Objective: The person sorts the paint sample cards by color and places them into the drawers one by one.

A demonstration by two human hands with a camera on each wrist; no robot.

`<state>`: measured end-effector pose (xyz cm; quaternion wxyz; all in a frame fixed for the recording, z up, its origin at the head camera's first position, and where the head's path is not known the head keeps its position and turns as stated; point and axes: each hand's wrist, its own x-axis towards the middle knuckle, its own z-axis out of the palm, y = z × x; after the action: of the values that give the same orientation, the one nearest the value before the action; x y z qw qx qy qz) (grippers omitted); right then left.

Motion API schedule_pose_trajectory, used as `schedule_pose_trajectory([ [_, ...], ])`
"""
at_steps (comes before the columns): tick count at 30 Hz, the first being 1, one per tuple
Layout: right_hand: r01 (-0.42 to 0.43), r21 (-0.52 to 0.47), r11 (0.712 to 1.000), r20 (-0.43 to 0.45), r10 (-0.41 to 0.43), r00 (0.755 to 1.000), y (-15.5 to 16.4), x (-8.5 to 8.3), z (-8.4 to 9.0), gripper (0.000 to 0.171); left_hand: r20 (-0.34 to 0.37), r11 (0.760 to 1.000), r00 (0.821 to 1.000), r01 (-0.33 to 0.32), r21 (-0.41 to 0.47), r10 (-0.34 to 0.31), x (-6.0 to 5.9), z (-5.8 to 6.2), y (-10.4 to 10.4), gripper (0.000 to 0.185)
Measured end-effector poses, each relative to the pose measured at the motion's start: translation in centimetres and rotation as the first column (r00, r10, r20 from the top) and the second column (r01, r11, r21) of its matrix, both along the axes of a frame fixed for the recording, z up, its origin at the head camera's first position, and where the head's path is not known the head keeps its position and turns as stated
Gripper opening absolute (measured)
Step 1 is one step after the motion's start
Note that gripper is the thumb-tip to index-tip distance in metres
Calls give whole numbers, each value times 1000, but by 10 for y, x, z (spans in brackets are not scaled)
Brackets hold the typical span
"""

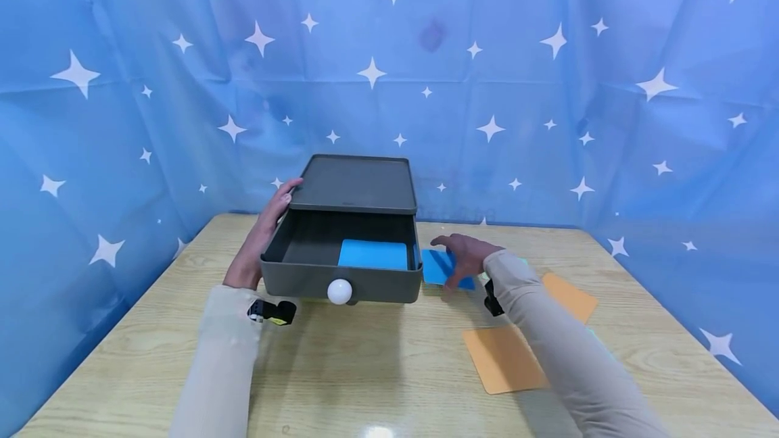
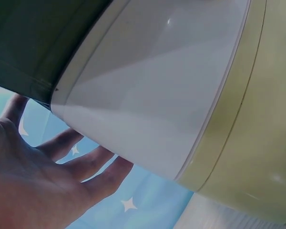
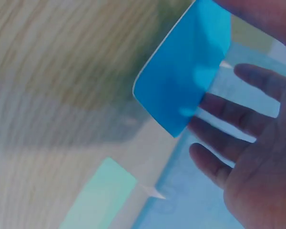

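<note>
Your left hand, fingers spread, rests against the side of the drawer box. Your right hand pinches a blue card just beside the open grey drawer, which holds another blue card.

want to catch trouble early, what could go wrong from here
The blue card beside the drawer could slip, since the right hand seems to have it only by its edges. The drawer stands well open, so leaning on its front might tip or shift the box; the left hand is only at the side. The right sleeve passes over the orange cards and might nudge them.
</note>
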<state>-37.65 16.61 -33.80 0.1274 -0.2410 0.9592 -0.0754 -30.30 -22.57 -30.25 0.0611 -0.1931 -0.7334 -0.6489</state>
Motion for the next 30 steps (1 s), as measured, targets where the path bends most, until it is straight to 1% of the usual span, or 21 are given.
schedule_pose_trajectory([
  [2, -5, 4, 1000, -10, 5, 1000, 1, 3, 5, 100, 7, 1000, 1000, 5, 5, -5, 0, 0, -1, 55],
  [7, -25, 14, 1000, -85, 26, 996, 8, 13, 20, 91, 11, 1000, 1000, 12, 18, -12, 1, 1, -3, 55],
  [10, -36, -9, 999, -129, 34, 991, 12, 21, 29, 88, 8, 1000, 1000, 6, 11, -6, 0, 1, -3, 55],
  [12, -44, -28, 999, -149, 39, 988, 13, 26, 33, 89, 5, 1000, 1000, 4, 11, -5, 0, 0, -3, 55],
  [17, -49, -58, 997, -153, 40, 987, 18, 37, 44, 92, 8, 999, 1000, 20, 28, -21, 0, -2, -3, 56],
  [20, -61, -68, 996, -137, 52, 989, 21, 44, 51, 92, 16, 999, 999, 33, 35, -33, -1, -3, -2, 56],
  [24, -69, -101, 993, -122, 56, 991, 22, 52, 66, 92, 12, 999, 1000, 23, 28, -23, 1, -2, -2, 55],
  [26, -66, -117, 991, -126, 51, 991, 22, 55, 73, 92, 8, 1000, 1000, 11, 22, -11, 1, -1, -1, 54],
  [30, -70, -138, 988, -142, 50, 989, 24, 64, 86, 91, -2, 1000, 1000, 10, 15, -10, 0, 1, 0, 55],
])
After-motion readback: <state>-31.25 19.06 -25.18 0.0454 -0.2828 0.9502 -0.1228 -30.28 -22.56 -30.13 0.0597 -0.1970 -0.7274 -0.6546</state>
